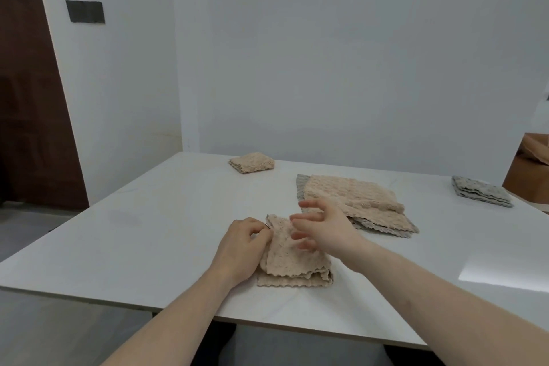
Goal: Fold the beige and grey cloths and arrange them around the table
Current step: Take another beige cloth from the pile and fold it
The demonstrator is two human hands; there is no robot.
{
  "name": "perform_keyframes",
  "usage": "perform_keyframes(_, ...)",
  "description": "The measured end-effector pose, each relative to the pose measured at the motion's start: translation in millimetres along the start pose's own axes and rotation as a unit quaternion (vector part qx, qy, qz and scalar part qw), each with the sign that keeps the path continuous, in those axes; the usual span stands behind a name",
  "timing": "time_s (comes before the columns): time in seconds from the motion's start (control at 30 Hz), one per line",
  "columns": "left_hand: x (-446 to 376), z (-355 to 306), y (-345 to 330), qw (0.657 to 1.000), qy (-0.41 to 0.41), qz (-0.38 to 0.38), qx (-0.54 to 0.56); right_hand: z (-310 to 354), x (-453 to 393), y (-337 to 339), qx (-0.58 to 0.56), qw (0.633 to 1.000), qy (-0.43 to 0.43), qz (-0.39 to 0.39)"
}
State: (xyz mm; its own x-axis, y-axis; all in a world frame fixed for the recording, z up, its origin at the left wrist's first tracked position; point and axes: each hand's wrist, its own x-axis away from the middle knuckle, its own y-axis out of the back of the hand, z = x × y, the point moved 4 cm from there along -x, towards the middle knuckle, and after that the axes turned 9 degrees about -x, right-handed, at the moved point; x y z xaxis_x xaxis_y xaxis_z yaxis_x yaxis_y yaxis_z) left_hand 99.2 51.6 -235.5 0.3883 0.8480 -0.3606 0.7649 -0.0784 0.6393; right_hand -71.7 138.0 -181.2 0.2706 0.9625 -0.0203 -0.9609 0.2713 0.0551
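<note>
My left hand [242, 242] pinches the folded beige cloth [294, 261] at its left edge. My right hand [322, 227] hovers above it, fingers spread and holding nothing.

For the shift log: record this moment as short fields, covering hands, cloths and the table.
left hand: pinches the cloth's left edge
right hand: open, fingers spread above the cloth
cloth in work: beige, partly folded, near edge
folded beige cloth: far side
folded grey cloth: right side
unfolded pile: beige on grey, centre
table: white
</note>
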Motion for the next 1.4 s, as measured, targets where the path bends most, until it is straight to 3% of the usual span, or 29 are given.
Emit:
perform_keyframes(0.13,-1.0,-0.9,-1.2,1.0,0.017,-0.004,0.0,-19.9,10.6,31.4,0.16,0.971,0.141,-0.108)
perform_keyframes(0.27,-1.8,1.3,-0.4,0.999,0.025,-0.02,-0.007,-51.1,17.7,50.2,0.167,0.966,0.131,-0.148)
perform_keyframes(0.53,2.7,1.4,3.1,0.999,0.045,-0.01,-0.016,-57.7,15.2,42.5,0.216,0.966,0.115,-0.079)
perform_keyframes(0.7,2.1,3.0,-1.2,0.999,0.015,0.007,-0.038,-58.1,13.3,38.0,0.318,0.938,0.132,-0.052)
perform_keyframes(0.9,9.8,-7.3,6.2,0.996,-0.047,-0.081,-0.014,-63.5,8.6,32.7,0.41,0.901,0.139,-0.037)
perform_keyframes(0.97,12.3,-13.0,1.8,0.993,-0.097,-0.045,-0.056,-65.1,6.9,32.1,0.414,0.899,0.138,-0.03)
perform_keyframes(1.03,12.8,-13.1,-9.2,0.983,-0.12,0.039,-0.134,-66.1,6.4,31.8,0.417,0.897,0.143,-0.027)
perform_keyframes(1.17,8.7,-8.0,-22.4,0.962,-0.074,0.149,-0.215,-62.1,10.2,34.9,0.393,0.906,0.152,-0.045)
perform_keyframes(1.3,9.6,-9.3,-27.4,0.945,-0.07,0.189,-0.259,-52.1,23.8,26.8,0.379,0.896,0.229,-0.034)
perform_keyframes(1.4,10.5,-9.4,-29.0,0.939,-0.071,0.196,-0.273,-55.7,20.5,24.0,0.379,0.898,0.225,0.001)
